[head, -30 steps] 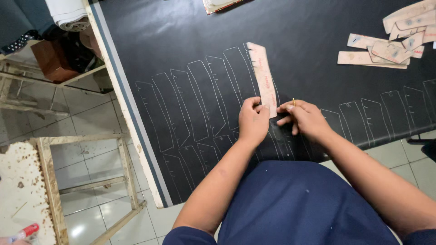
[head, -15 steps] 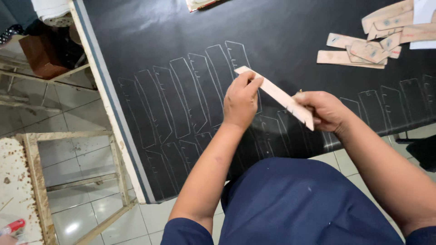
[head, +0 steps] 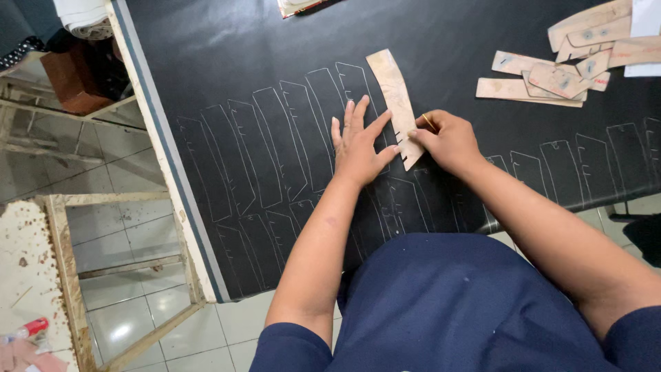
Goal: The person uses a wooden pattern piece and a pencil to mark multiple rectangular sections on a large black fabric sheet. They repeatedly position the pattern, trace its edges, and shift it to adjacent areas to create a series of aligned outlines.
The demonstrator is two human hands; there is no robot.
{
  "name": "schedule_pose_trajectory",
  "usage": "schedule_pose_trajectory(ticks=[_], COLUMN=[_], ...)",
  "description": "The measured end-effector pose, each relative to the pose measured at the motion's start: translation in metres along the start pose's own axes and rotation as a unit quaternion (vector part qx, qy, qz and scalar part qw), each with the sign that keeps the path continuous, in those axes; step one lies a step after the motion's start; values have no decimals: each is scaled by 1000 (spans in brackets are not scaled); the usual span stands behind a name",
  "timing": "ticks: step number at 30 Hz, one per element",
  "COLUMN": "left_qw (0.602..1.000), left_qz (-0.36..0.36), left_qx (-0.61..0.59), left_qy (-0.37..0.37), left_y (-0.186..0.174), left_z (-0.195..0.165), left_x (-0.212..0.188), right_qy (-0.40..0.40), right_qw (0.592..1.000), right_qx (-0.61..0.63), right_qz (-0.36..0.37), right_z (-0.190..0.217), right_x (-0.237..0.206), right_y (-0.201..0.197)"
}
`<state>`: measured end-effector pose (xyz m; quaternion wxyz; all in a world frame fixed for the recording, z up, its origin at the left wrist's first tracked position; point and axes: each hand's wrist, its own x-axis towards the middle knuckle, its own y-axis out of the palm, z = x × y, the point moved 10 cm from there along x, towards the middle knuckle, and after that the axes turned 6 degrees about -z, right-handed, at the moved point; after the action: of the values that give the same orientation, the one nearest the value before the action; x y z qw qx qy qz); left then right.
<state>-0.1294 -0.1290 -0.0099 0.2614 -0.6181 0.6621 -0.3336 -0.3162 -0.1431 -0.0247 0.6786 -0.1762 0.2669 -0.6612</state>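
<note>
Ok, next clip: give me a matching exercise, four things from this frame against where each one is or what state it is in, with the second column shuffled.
Things:
1. left hand
2. right hand
3. long cardboard template
4. pile of cardboard templates

Places or states:
A. loose heap at the far right of the black sheet
B. fingers spread, pressed flat on the sheet, fingertips at the template's edge
C. lying flat beside the row of traced outlines
D. pinching a thin marking tool at the template's lower end

Pairs: 1-B, 2-D, 3-C, 4-A
</note>
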Motion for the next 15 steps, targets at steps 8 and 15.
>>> schedule_pose_trajectory(ticks=[8, 15], left_qw=[1000, 1000], left_qz=[-2, -5], left_qx=[-3, -11], left_qy=[13, 18], left_y=[3, 2], left_z=[4, 4], left_x=[1, 0], right_qy=[-104, -125], right_qw=[989, 981], right_qx=[-93, -130], right_qz=[44, 69], right_z=[12, 19], right_x=[-10, -15], right_y=[-1, 1])
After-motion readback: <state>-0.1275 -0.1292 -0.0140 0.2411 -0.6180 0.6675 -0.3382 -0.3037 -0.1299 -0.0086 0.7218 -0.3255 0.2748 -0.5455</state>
